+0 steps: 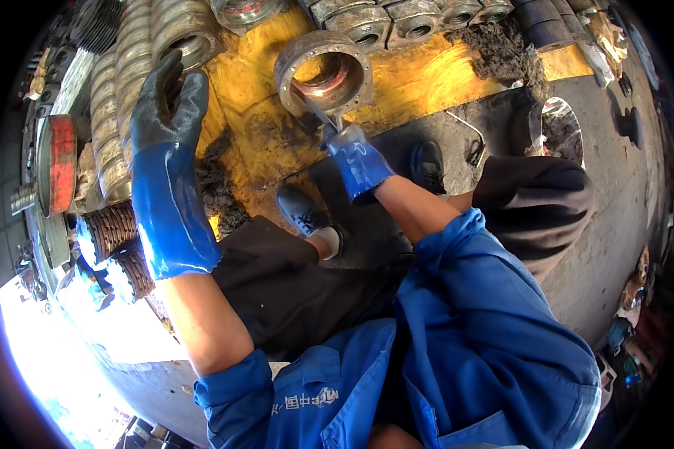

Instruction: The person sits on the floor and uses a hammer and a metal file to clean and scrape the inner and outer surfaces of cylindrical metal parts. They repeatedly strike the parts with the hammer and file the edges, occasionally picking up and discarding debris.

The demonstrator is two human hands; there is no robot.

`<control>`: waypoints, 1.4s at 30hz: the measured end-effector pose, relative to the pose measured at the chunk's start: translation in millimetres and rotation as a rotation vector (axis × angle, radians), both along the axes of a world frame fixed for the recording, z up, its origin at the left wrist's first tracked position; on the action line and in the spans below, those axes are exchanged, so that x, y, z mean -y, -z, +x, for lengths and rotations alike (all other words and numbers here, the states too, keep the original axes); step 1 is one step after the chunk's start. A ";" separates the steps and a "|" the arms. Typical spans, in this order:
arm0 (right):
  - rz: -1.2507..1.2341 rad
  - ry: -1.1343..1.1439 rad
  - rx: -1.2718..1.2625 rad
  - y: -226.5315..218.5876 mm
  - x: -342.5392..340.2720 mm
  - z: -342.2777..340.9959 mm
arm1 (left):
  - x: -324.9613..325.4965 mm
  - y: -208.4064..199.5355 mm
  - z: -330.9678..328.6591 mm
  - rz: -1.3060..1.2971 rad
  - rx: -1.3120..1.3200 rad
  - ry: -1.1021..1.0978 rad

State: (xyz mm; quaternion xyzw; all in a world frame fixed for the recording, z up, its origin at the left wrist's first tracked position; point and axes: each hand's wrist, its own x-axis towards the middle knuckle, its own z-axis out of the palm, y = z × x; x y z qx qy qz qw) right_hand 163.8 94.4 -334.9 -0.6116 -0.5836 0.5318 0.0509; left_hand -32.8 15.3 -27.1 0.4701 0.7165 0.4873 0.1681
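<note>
My left hand (pixel 168 112), in a long blue rubber glove with a dark palm, is raised at the left. Its thumb and fingers are spread with nothing between them, in front of a ribbed metal cylinder (pixel 183 37). A thick round metal housing (pixel 285 67) with bolt holes in its rim stands on the yellow, oily surface at upper middle. My gloved right hand (pixel 352 150) is closed just below it, around a thin grey metal tool (pixel 320 112) that reaches to the housing's lower edge. The glove hides the tool's grip, and its exact kind cannot be made out.
Several metal blocks with round holes (pixel 416 28) line the back. Dark matted fibre (pixel 502 56) lies at the back right. A bent thin rod (pixel 472 129) is on the floor near my shoe (pixel 427 166). Ribbed cylinders and a red-faced disc (pixel 62 163) stand at the left.
</note>
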 end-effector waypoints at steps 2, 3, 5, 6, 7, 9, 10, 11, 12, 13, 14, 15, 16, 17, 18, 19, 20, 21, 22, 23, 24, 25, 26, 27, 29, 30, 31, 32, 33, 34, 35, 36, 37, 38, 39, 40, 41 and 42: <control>0.117 0.043 0.141 -21.1 8.0 11.1 | 4.0 -0.3 -0.8 -0.002 -0.010 -0.015; 0.121 -0.020 0.166 -13.6 4.3 23.2 | 6.5 -0.2 -1.7 -0.004 -0.015 -0.025; 0.134 -0.120 0.227 -4.3 -10.5 51.0 | 6.2 -1.4 0.6 0.001 -0.019 -0.017; 0.151 -0.181 0.295 -5.3 -18.9 56.2 | 5.1 -1.5 1.1 0.003 -0.023 -0.014; 0.168 -0.248 0.361 -27.1 -28.5 56.5 | 6.3 -1.9 0.9 -0.002 -0.032 -0.017; 0.203 -0.404 0.494 -48.1 -48.4 59.2 | 5.2 -2.0 1.8 0.001 -0.045 -0.017; 0.223 -0.505 0.549 -56.3 -59.5 55.9 | 5.4 -3.1 1.4 0.003 -0.058 -0.024; 0.243 -0.605 0.604 -64.4 -65.5 54.2 | 4.8 -4.5 1.6 0.000 -0.073 -0.027; 0.342 -0.714 0.661 -72.1 -66.2 55.4 | 8.5 -6.6 4.2 0.001 -0.088 -0.031; 0.352 -0.742 0.689 -78.6 -70.5 56.9 | 9.2 -7.7 4.2 0.000 -0.101 -0.033; 0.361 -0.769 0.717 -83.8 -76.8 60.1 | 9.9 -9.2 4.7 -0.003 -0.117 -0.036; 0.370 -0.795 0.745 -89.5 -80.6 61.5 | 10.8 -11.0 5.7 -0.001 -0.132 -0.036; 0.391 -0.802 0.767 -101.3 -79.0 59.0 | 12.5 -13.4 5.9 -0.001 -0.147 -0.042; 0.430 -0.864 0.756 -105.9 -80.3 58.2 | 13.9 -16.0 6.6 -0.002 -0.163 -0.046; 0.469 -0.925 0.743 -109.3 -83.4 58.3 | 14.9 -18.8 7.7 -0.001 -0.178 -0.048; 0.511 -0.997 0.729 -111.5 -85.8 52.1 | 19.7 -19.3 4.7 -0.001 -0.192 -0.066; 0.252 -0.685 0.681 -115.0 -86.9 41.3 | 19.7 -21.1 6.3 0.004 -0.204 -0.060; 0.298 -0.682 0.675 -98.4 -96.6 42.8 | 19.5 -22.7 8.4 0.006 -0.215 -0.058; 0.350 -0.688 0.665 -99.4 -97.7 38.0 | 24.4 -26.4 10.5 0.004 -0.234 -0.068; 0.455 -0.887 0.799 -102.5 -101.3 37.6 | 24.9 -29.0 9.5 0.009 -0.246 -0.071; 0.584 -1.085 0.922 -135.2 -91.5 27.9 | 28.9 -31.8 9.4 0.007 -0.264 -0.085; 0.618 -1.090 0.923 -134.3 -91.8 21.5 | 32.3 -35.1 9.8 0.005 -0.280 -0.101; 0.647 -1.081 0.935 -133.5 -98.6 23.2 | 33.0 -38.3 11.0 0.010 -0.289 -0.103; 0.676 -1.073 0.946 -132.8 -105.8 24.8 | 33.9 -41.1 13.3 0.012 -0.292 -0.104; 0.707 -0.902 0.835 -110.3 -118.8 39.6 | 29.6 -45.2 19.6 0.024 -0.296 -0.092; 0.686 -0.787 0.750 -99.3 -120.8 41.9 | 33.9 -51.7 22.1 0.027 -0.305 -0.100; 0.716 -0.793 0.729 -102.7 -114.4 41.1 | 35.6 -52.4 22.7 0.021 -0.310 -0.107; 0.747 -0.798 0.709 -106.3 -108.6 40.5 | 36.0 -53.9 20.8 0.020 -0.318 -0.114; 0.845 -0.934 0.737 -135.9 -83.2 33.7 | 43.6 -54.6 17.4 0.007 -0.329 -0.143; 0.927 -1.039 0.794 -153.9 -69.8 40.2 | 40.4 -52.7 19.1 0.011 -0.328 -0.132; 0.829 -1.078 0.875 -138.3 -67.4 43.1 | 36.7 -50.6 19.4 0.019 -0.325 -0.122; 0.801 -1.070 0.877 -129.7 -58.6 51.3 | 35.9 -53.5 20.0 0.024 -0.329 -0.120; 0.793 -1.050 0.850 -121.2 -48.4 54.4 | 36.2 -55.2 19.0 0.023 -0.336 -0.123; 0.795 -1.005 0.813 -110.8 -39.5 57.1 | 36.3 -56.3 19.3 0.022 -0.342 -0.123; 0.804 -0.959 0.772 -100.3 -31.0 58.6 | 36.5 -57.1 19.3 0.022 -0.347 -0.121; 0.812 -0.904 0.732 -89.4 -22.4 58.0 | 36.2 -55.9 18.9 0.023 -0.346 -0.116; 0.820 -0.855 0.690 -80.6 -14.1 53.3 | 36.0 -54.6 17.5 0.019 -0.354 -0.117; 0.824 -0.807 0.653 -72.6 -8.1 47.9 | 37.1 -53.9 17.0 0.021 -0.356 -0.123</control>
